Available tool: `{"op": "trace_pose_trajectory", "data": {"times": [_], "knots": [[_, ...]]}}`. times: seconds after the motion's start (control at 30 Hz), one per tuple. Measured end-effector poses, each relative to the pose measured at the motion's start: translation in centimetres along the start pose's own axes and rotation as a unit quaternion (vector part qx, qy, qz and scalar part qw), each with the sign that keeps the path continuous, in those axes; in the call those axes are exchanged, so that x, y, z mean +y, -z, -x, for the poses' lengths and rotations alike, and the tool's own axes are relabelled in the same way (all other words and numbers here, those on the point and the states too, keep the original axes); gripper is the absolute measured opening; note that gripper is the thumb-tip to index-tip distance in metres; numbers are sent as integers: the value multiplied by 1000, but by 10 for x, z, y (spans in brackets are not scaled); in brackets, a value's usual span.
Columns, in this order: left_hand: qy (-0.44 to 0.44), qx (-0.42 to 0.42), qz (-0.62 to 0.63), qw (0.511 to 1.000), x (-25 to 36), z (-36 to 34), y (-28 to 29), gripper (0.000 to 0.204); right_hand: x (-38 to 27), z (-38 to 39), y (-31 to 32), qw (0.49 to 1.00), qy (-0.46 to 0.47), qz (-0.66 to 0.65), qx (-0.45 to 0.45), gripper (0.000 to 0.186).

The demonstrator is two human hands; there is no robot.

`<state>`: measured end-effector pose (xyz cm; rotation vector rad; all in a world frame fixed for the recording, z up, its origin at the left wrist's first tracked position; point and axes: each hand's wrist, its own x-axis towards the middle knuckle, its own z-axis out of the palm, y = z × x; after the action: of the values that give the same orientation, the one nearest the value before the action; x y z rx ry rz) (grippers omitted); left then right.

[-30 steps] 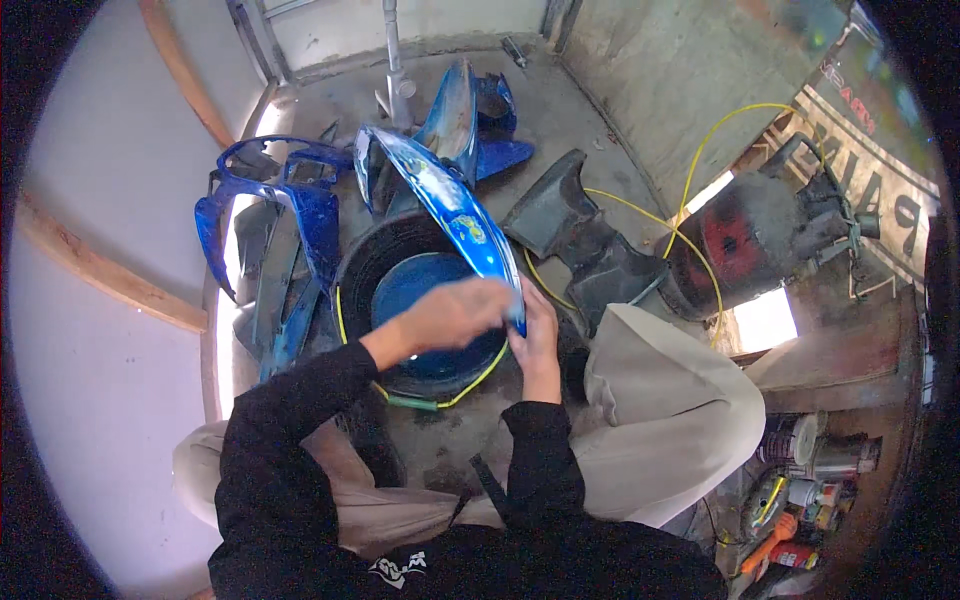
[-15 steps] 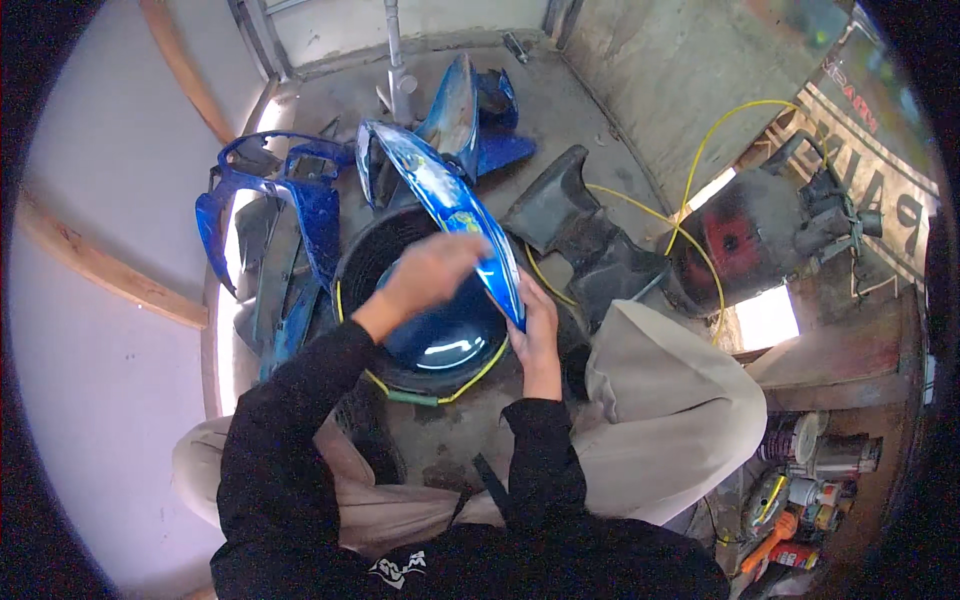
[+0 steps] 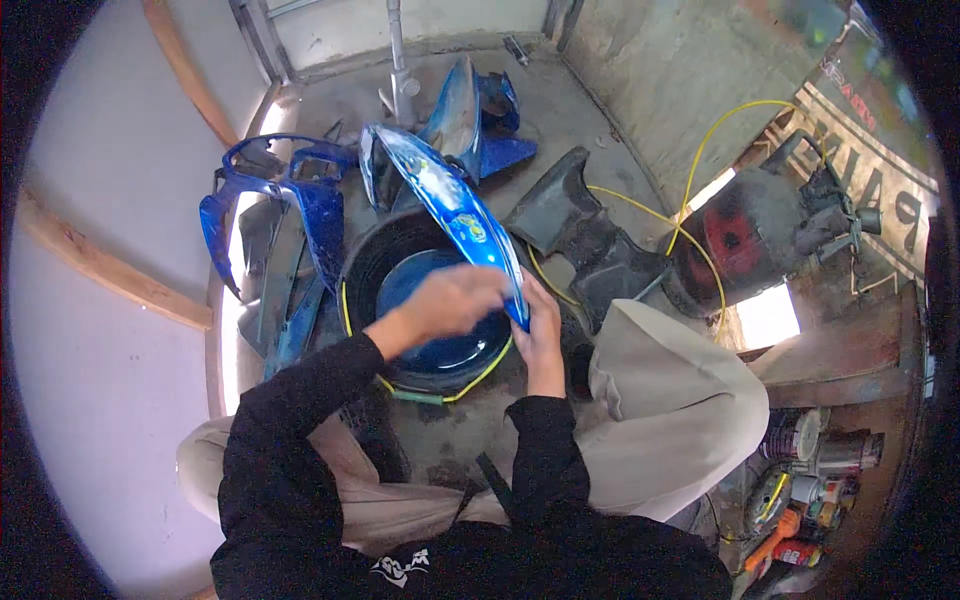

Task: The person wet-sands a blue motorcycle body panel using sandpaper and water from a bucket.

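A long, curved blue motorcycle body panel is held slantwise over a black bucket, its surface patched with whitish and yellowish worn spots. My right hand grips the panel's lower, near end from the right side. Against the left edge near that end, my left hand presses with curled fingers, blurred by motion. Whether a small pad or paper lies under those fingers is hidden. Bluish water fills the bucket below both hands. The bucket's yellow handle with a green grip hangs along its near rim.
Blue fairing parts lie on the left, with more blue and grey panels beyond the bucket. Right of it are a black plastic part, a dark tank and a yellow hose. Cans and tools sit lower right.
My left hand has slid down and toward me along the panel, from its middle to near the lower end. The right hand keeps its grip, and the panel has shifted only slightly.
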<state>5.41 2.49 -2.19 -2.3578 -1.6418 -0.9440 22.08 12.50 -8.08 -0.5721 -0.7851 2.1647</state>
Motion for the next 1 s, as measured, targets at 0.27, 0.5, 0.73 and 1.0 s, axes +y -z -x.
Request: {"op": "trace_pose_trajectory", "data": {"times": [0.27, 0.5, 0.73, 1.0], "knots": [[140, -18, -54, 989, -32, -14, 32, 22, 0, 3, -12, 1000, -15, 10, 9, 48], [-25, -11, -120, 992, -19, -10, 15, 20, 3, 3, -15, 1000, -21, 5, 7, 48], [-99, -79, -6, 992, 13, 4, -11, 27, 0, 1, -6, 1000, -5, 31, 4, 46], [-14, 20, -127, 992, -19, -8, 11, 19, -1, -3, 0, 1000, -9, 23, 18, 44]]}}
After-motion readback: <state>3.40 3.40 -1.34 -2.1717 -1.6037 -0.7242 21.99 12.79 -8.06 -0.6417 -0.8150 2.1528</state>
